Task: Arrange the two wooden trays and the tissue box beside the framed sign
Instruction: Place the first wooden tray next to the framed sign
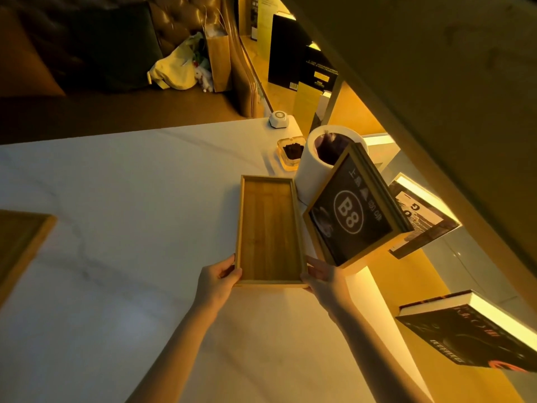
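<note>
A long wooden tray [268,231] lies on the white table [116,228], just left of the framed sign [353,216] marked "B8". My left hand [218,279] grips the tray's near left corner. My right hand [321,276] grips its near right corner, close to the sign's lower edge. The corner of a second wooden tray [20,242] shows at the left edge of the view. No tissue box is visible.
A white cylindrical bin [312,164] with a dark liner stands behind the sign. A glass ashtray [290,154] and a white call button [279,119] sit near the table's far right corner. Books [476,341] stand on lit shelves at the right. A sofa with bags is beyond the table.
</note>
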`<state>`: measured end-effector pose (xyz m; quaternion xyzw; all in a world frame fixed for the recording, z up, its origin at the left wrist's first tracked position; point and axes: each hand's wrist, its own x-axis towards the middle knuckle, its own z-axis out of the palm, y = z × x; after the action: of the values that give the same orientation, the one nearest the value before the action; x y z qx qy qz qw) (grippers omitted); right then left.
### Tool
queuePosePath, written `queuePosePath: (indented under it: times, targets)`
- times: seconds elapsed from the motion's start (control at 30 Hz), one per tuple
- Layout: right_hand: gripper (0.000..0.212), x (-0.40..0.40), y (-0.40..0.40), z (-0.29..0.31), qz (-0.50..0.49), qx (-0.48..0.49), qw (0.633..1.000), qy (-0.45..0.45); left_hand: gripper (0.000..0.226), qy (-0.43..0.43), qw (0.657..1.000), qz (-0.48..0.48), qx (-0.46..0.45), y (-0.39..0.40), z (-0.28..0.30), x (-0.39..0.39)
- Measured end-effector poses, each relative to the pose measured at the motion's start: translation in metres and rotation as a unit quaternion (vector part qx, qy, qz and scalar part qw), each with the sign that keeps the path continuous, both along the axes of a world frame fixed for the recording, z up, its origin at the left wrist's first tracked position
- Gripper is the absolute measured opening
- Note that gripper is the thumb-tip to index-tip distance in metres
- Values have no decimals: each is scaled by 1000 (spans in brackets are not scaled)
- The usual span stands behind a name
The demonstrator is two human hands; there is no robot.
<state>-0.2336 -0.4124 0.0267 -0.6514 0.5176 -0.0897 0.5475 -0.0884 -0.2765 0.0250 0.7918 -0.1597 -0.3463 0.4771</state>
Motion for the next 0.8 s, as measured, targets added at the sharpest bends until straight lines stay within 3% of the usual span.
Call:
queuePosePath:
  times: [0.2,0.33,0.57,0.8]
  targets:
    - [24,6,4,-6,31,-112,993,5,33,-26,1000,-13,5,1,-5,5]
    - [25,0,-9,-30,49,-217,973,64,36,-65,995,-41,63,-17,-19,-5]
    - [34,10,-1,-40,111,-229,943,214,22,-161,978,-74,111,-23,-28,-6]
    - [34,0,9,-47,116,-287,936,167,27,-194,969,-89,124,-20,-38,-13]
